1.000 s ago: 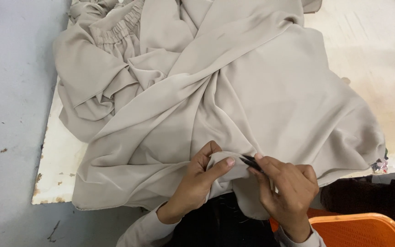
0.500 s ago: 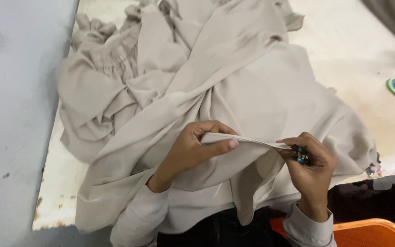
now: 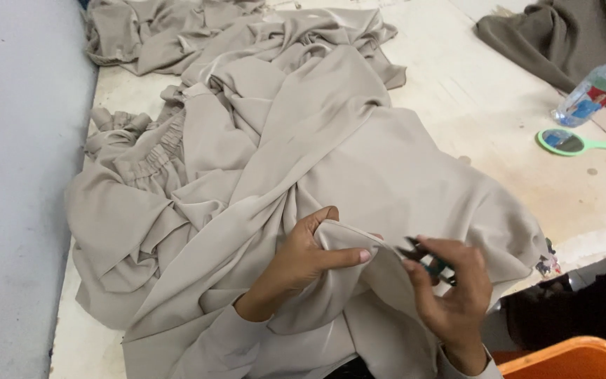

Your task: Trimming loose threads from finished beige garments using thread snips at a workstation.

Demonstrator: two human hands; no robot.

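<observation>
A large beige garment [image 3: 303,161] lies crumpled over a pale worktable [image 3: 499,119]. My left hand [image 3: 303,260] pinches a folded edge of this fabric and lifts it toward me. My right hand [image 3: 450,295] sits just right of that edge, fingers curled around small dark thread snips [image 3: 426,261] whose tips point at the cloth. The lower part of the garment hangs over the table's near edge onto my lap.
A green hand mirror [image 3: 573,142] and a clear plastic water bottle [image 3: 594,88] lie at the right of the table. A darker grey-brown cloth [image 3: 548,35] is piled at the far right. An orange chair [image 3: 576,358] shows bottom right. Grey floor [image 3: 15,175] lies left.
The view has tilted up, showing more of the table. My left hand has raised the fabric edge; my right hand with the snips has shifted a little right and lower.
</observation>
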